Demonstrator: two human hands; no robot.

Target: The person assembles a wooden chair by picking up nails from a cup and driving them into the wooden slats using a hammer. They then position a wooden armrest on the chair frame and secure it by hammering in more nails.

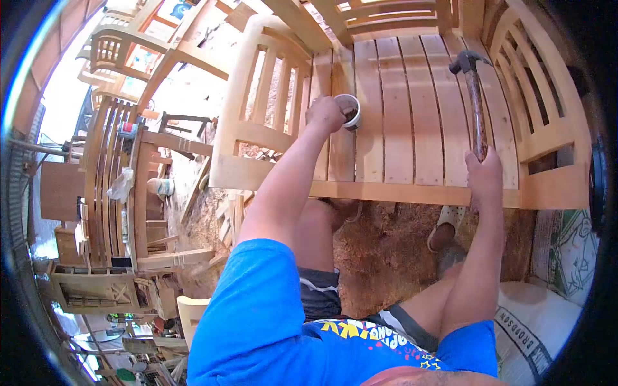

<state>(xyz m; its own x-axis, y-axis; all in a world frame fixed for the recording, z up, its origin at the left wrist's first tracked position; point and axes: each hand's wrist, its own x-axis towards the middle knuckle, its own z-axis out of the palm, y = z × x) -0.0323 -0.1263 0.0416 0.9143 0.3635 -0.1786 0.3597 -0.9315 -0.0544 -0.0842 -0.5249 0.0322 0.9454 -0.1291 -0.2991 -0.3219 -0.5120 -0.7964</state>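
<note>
My left hand (pixel 326 114) is closed at the side of a small white cup (pixel 358 118) with something brown inside, over the slatted seat of a wooden bench (pixel 394 116). Its fingertips are partly hidden by the hand. In my right hand (pixel 484 174), near the front edge of the seat, is the lower end of the handle of a claw hammer (pixel 476 96). The hammer's dark metal head points away from me, above the right part of the slats.
Slatted armrests (pixel 267 96) flank the bench seat. Behind on the left stand more wooden furniture frames (pixel 106 186) and loose wood pieces. A printed white sack (pixel 531 321) lies at the lower right. My legs are beneath the bench's front rail (pixel 412 192).
</note>
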